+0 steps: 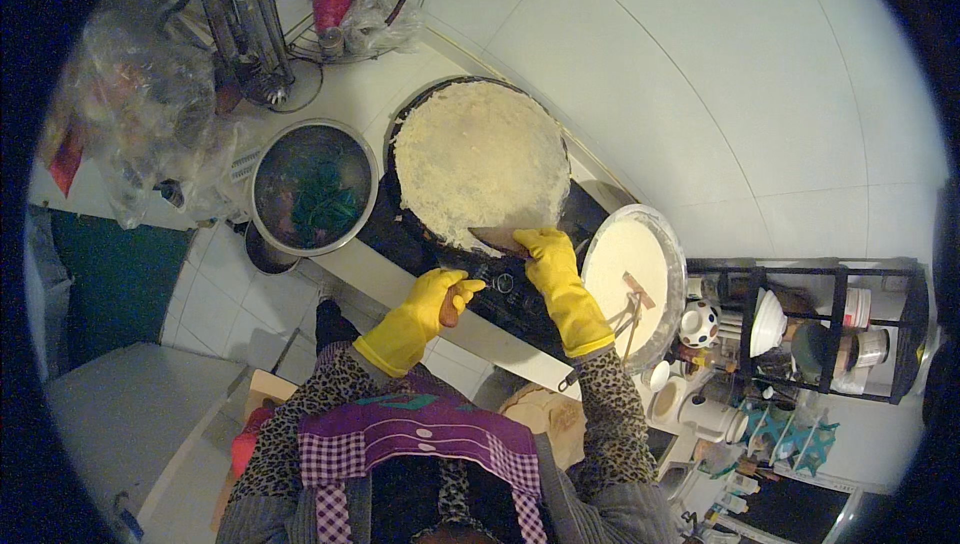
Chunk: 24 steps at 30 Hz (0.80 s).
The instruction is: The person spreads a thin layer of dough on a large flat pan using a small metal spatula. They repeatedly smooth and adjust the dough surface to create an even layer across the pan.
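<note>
A large thin pancake (480,154) covers a round black griddle (391,157) on the stove. At the pancake's near right edge, my right hand (551,270), in a yellow rubber glove, holds a brown scraper-like piece (499,238) whose blade lies against the edge. My left hand (431,304), gloved the same way, grips a brown wooden handle (449,307) below the griddle, by the stove's front; the tool's far end is hard to make out. Right of my right hand stands a wide basin of pale batter (611,259), with a wooden T-shaped spreader (639,290) resting in it.
A metal pot (315,187) with dark green leaves in liquid stands left of the griddle. Further left are plastic bags (150,116). A black dish rack (757,326) is at right. Round flatbreads (551,420) lie below the counter's edge. The wall borders the griddle's far side.
</note>
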Tool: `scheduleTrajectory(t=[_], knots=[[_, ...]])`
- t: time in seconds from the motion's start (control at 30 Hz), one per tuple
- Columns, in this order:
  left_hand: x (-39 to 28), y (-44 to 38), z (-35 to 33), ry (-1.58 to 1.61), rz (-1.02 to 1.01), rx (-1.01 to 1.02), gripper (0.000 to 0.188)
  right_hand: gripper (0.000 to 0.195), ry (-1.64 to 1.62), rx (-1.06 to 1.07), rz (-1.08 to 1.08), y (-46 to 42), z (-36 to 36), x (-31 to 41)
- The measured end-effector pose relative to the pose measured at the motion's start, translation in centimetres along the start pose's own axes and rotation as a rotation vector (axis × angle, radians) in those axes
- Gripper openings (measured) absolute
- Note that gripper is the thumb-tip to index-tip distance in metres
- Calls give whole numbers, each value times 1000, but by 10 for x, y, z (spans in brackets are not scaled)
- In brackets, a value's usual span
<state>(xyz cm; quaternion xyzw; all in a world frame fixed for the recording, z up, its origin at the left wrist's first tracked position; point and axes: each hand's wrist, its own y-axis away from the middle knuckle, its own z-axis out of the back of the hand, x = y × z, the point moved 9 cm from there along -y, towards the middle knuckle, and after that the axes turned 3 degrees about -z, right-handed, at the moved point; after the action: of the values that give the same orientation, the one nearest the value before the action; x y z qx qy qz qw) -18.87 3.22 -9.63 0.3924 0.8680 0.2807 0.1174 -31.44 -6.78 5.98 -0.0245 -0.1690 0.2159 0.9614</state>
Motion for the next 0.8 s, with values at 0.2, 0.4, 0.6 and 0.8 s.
scheduleTrajectory(t=[0.2,0.4,0.6,0.8], knots=[[-3,4,-5,-81,5,21,19,39,55,54,-59,17,-6,16],[-5,-1,5,-138,18,18,17,45,-128,185,-234,28,3,17],[-11,9,10,-210,42,-26,17,47,-170,-52,-356,-49,39,-39],[-6,9,7,-168,141,23,16,41,-78,-92,-255,-153,32,-40]])
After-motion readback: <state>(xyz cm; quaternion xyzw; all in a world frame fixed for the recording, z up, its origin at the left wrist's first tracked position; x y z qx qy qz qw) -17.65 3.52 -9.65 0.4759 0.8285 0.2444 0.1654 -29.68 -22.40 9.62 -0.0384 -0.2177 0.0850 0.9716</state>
